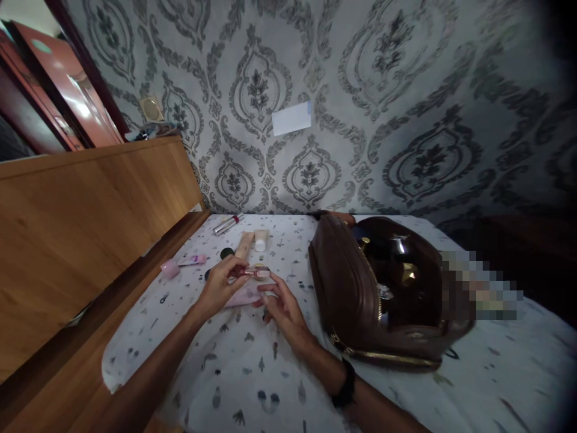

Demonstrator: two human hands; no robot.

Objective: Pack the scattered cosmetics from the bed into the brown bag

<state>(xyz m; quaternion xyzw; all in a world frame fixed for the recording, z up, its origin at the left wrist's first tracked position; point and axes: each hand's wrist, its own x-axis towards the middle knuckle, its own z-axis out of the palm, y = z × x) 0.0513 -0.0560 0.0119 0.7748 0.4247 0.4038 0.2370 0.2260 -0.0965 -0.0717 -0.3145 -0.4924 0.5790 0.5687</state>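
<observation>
Over the patterned cloth (265, 373), head view: left hand (220, 282) pinches small pinkish item (252, 273), label unreadable; right hand (283, 310) fingertips at its clear end, grip unclear. Bag (347, 276) contents partly shadowed.

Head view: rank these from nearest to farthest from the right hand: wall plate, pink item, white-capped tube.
From the right hand:
1. White-capped tube: just beyond the hand, on the bed.
2. Pink item: at the bed's left side.
3. Wall plate: upper left, on the wall.
</observation>
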